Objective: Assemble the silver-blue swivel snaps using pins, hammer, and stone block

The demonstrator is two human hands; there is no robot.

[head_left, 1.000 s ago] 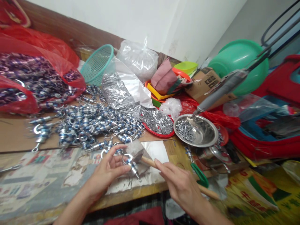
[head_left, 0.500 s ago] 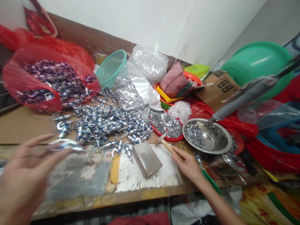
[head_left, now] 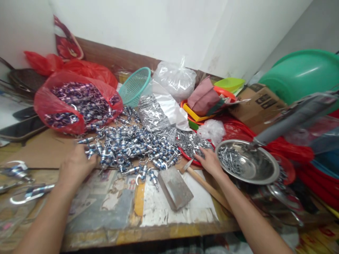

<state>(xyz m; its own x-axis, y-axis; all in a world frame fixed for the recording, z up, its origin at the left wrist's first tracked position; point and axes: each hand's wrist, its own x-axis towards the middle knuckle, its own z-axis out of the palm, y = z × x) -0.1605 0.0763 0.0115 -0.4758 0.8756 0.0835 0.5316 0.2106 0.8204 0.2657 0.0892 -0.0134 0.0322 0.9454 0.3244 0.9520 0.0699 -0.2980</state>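
Note:
My left hand point(head_left: 76, 165) is at the left edge of a pile of blue and silver metal hook fittings point(head_left: 127, 144). Its thumb stands apart from the fingers, beside a fitting; the fingertips are partly hidden. My right hand point(head_left: 210, 163) reaches to a red tray point(head_left: 191, 160) heaped with small metal pieces point(head_left: 194, 143). Its fingers are apart and touch the heap. A hammer point(head_left: 205, 185) with a wooden handle lies under my right forearm, its head next to a grey metal block point(head_left: 175, 188). Two or more hook fittings point(head_left: 34, 194) lie left of my left forearm.
A steel bowl point(head_left: 267, 176) with metal pins stands right of my right hand, a grey-handled tool point(head_left: 293, 116) slanting above it. A red bag point(head_left: 104, 123) full of fittings sits at back left. Behind the pile are a turquoise basket point(head_left: 135, 86) and a clear plastic bag point(head_left: 176, 79).
My left hand has let go of a hook fitting at the left and moved to the pile. My right hand has released the hammer and moved to the red tray. The view has shifted.

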